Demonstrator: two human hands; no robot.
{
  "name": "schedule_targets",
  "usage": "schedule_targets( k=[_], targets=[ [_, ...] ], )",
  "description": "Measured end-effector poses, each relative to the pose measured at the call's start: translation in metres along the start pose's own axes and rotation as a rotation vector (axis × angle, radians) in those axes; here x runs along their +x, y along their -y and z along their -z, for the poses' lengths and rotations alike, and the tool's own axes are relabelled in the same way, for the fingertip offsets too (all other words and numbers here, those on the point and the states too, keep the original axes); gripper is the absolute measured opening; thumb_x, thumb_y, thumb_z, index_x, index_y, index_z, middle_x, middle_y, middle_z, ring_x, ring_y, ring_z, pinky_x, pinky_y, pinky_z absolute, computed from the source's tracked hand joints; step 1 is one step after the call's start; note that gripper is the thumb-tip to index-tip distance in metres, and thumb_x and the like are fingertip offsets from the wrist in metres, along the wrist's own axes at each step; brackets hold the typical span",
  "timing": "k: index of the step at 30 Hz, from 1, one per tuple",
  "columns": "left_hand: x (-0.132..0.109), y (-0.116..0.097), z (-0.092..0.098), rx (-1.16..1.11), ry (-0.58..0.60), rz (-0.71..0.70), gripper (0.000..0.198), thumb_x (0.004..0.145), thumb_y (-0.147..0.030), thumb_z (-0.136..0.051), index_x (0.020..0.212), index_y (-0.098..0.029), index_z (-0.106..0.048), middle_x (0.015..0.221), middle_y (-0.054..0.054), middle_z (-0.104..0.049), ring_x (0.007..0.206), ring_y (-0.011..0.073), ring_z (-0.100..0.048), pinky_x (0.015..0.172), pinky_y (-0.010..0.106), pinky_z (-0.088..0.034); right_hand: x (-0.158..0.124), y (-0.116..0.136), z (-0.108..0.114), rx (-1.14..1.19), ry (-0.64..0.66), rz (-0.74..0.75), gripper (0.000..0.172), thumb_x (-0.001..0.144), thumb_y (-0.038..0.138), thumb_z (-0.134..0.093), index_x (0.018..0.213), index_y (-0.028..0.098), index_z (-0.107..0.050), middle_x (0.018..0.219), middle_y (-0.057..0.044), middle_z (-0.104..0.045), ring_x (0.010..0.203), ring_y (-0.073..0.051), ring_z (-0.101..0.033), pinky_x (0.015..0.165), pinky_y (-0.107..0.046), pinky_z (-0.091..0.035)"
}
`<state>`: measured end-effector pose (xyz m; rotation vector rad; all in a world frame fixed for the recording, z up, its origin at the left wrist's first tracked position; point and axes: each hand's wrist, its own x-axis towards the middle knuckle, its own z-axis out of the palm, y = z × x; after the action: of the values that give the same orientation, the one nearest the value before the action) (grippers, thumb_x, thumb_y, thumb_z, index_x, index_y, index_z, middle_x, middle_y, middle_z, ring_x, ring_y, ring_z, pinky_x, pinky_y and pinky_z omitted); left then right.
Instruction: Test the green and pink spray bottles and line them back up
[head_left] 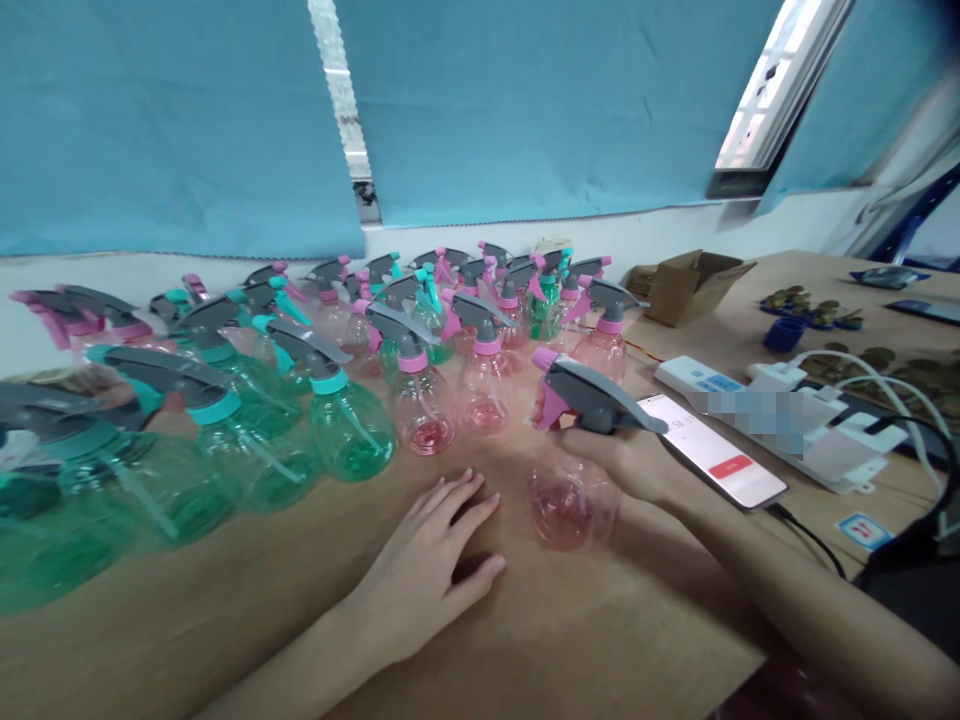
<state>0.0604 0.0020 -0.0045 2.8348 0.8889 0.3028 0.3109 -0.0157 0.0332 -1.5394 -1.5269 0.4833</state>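
Note:
My right hand point(619, 462) is wrapped round the neck of a clear pink spray bottle point(574, 515), just under its grey and pink trigger head point(589, 392). The bottle stands on the table, and the head hides some of my fingers. My left hand point(433, 548) lies palm down on the table to the left of that bottle, fingers spread and holding nothing. Beyond it stand another pink spray bottle point(424, 410) and a green spray bottle point(349, 430) with a turquoise collar.
Several more green and pink spray bottles crowd the table's left and back. On the right are a lit phone point(712, 450), a white power strip point(795, 425) with cables, an open cardboard box point(694, 287) and a small blue cup point(784, 334). Blue curtains point(540, 110) hang behind.

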Motion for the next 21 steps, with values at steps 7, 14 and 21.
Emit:
schedule_targets(
  k=[7,14,21],
  targets=[
    [0.0,0.0,0.0,0.009,0.013,0.002,0.049,0.092,-0.044,-0.049,0.133,-0.019,-0.045,0.144,0.01,-0.038,0.132,0.0281,-0.033,0.105,0.047,-0.03,0.005,0.029,-0.006,0.173,0.048,-0.023,0.008,0.068,0.026,-0.055,0.072,0.021,-0.06,0.073,-0.001,-0.065,0.082,-0.023,-0.062,0.071,-0.037,-0.048],
    [-0.001,0.0,-0.001,0.019,0.013,0.001,0.049,0.092,-0.045,-0.048,0.133,-0.019,-0.045,0.144,0.01,-0.038,0.132,0.0284,-0.033,0.105,0.048,-0.029,0.007,0.021,-0.016,0.186,-0.036,0.079,0.017,0.072,0.026,-0.058,0.088,0.024,-0.062,0.08,-0.001,-0.066,0.087,-0.021,-0.062,0.085,-0.041,-0.046],
    [-0.001,0.001,-0.002,0.026,-0.015,-0.012,0.049,0.092,-0.045,-0.049,0.134,-0.019,-0.045,0.143,0.011,-0.039,0.131,0.0284,-0.033,0.105,0.047,-0.029,0.006,0.025,-0.014,0.174,-0.023,0.161,0.02,0.077,0.037,-0.061,0.091,0.023,-0.061,0.082,-0.001,-0.065,0.082,-0.018,-0.061,0.078,-0.035,-0.048]
  ],
)
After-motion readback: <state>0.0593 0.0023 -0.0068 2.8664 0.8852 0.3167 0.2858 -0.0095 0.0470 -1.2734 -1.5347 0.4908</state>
